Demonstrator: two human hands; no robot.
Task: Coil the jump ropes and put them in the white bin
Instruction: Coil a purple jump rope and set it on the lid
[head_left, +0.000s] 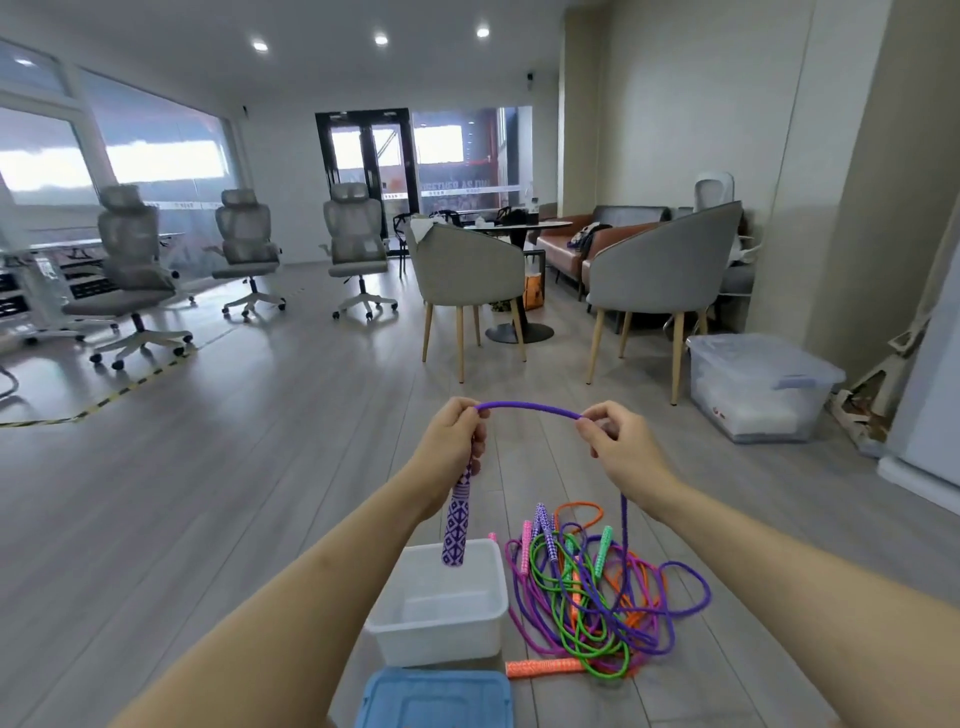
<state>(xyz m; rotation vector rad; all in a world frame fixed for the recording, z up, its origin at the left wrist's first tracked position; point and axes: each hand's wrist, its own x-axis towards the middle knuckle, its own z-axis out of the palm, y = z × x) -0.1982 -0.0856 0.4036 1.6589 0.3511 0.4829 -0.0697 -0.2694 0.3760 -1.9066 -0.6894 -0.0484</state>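
Note:
My left hand (456, 435) grips the top of a purple jump rope's patterned handle (457, 522), which hangs down over the white bin (384, 623). The purple cord (527, 407) arches from that hand to my right hand (615, 441), which pinches it. From there the cord drops to a tangled pile of jump ropes (597, 597) on the floor right of the bin: purple, green, pink and orange cords with patterned handles. An orange handle (543, 667) lies at the pile's near edge. Nothing is in the bin.
A blue lid (434, 699) lies on the floor just in front of the bin. A clear lidded storage box (758, 387) stands at the right by the wall. Grey armchairs (467, 275), a round table and office chairs (132, 270) stand farther back on the wooden floor.

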